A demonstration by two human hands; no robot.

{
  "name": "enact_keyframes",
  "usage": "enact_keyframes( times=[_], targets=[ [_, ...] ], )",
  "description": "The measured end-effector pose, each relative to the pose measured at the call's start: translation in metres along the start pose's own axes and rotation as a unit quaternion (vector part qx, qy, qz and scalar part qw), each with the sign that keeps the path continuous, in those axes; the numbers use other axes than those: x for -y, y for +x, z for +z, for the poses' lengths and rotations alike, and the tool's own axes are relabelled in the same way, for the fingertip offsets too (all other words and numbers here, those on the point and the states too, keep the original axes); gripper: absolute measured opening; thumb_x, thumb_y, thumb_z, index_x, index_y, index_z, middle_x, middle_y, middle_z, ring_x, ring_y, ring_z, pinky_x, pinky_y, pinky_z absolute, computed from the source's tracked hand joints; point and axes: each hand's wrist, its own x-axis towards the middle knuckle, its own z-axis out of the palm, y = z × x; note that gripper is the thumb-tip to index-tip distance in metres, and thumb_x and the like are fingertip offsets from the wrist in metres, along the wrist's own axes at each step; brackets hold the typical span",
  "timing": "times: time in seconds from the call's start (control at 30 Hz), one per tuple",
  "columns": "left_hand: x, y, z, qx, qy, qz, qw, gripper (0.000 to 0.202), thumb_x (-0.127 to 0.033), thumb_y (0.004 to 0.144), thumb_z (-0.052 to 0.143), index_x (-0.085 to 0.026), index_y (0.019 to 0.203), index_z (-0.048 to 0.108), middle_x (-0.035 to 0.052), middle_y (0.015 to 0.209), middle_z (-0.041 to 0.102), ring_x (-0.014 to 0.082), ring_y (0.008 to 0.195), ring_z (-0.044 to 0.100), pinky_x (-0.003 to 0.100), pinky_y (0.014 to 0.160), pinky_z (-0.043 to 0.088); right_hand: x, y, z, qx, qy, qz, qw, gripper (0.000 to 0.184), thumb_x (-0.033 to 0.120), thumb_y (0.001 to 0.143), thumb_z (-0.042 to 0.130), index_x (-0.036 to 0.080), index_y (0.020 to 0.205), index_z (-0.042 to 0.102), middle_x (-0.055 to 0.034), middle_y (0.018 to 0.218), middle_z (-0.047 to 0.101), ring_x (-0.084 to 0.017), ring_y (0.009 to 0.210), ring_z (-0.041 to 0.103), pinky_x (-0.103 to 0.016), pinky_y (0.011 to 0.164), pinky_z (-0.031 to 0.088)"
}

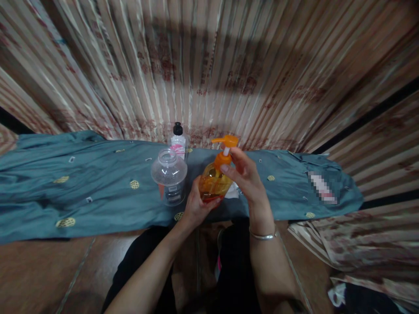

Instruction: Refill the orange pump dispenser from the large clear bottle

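Pump bottle leans in both hands over the cloth's middle. From the left, cloth runs wide to the jar, with the black-capped bottle just behind, by the curtain. Close beside the jar, the left hand has fingers clamped round the pump bottle's base; the right hand's grip its collar. Rightward, cloth stretches to a rounded end.

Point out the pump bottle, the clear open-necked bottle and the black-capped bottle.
Pump bottle (215, 179): head view, on its amber body.
Clear open-necked bottle (169, 172): head view, on its wide shoulder.
Black-capped bottle (178, 144): head view, on its front, below the cap.
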Motion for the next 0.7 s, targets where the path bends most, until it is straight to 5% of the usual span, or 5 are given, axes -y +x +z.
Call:
enact_keyframes(
  times=[0.27,0.6,0.7],
  targets=[
    [0.000,0.001,0.000,0.003,0.010,0.016,1.000,0.084,-0.040,0.072,0.091,-0.021,0.139,0.045,0.0189,0.139,0.070,0.0379,0.130,0.070,0.059,0.113,0.054,0.019,0.001,0.002,-0.082,-0.025,-0.038,0.996,0.042,0.064,0.089,0.077,0.029,0.112,0.074,-0.0052,0.123,0.078,-0.028,0.120,0.071,-0.045,0.107,0.058],
    [0.003,0.003,0.001,-0.004,0.019,0.028,0.999,0.084,-0.035,0.070,0.091,-0.021,0.139,0.045,0.0199,0.138,0.070,0.0389,0.129,0.070,0.063,0.113,0.052,0.104,0.028,-0.036,-0.173,-0.037,-0.205,0.963,0.030,0.055,0.087,0.084,0.030,0.100,0.074,-0.0016,0.103,0.077,-0.026,0.107,0.076,-0.047,0.100,0.061],
    [0.005,0.004,0.001,-0.005,0.016,0.031,0.999,0.084,-0.036,0.070,0.091,-0.021,0.139,0.046,0.0195,0.138,0.070,0.0394,0.130,0.070,0.062,0.113,0.053,0.118,0.034,-0.046,-0.153,-0.082,-0.208,0.963,0.035,0.058,0.083,0.088,0.029,0.096,0.074,-0.0022,0.095,0.075,-0.025,0.101,0.076,-0.044,0.095,0.063]
  ],
)
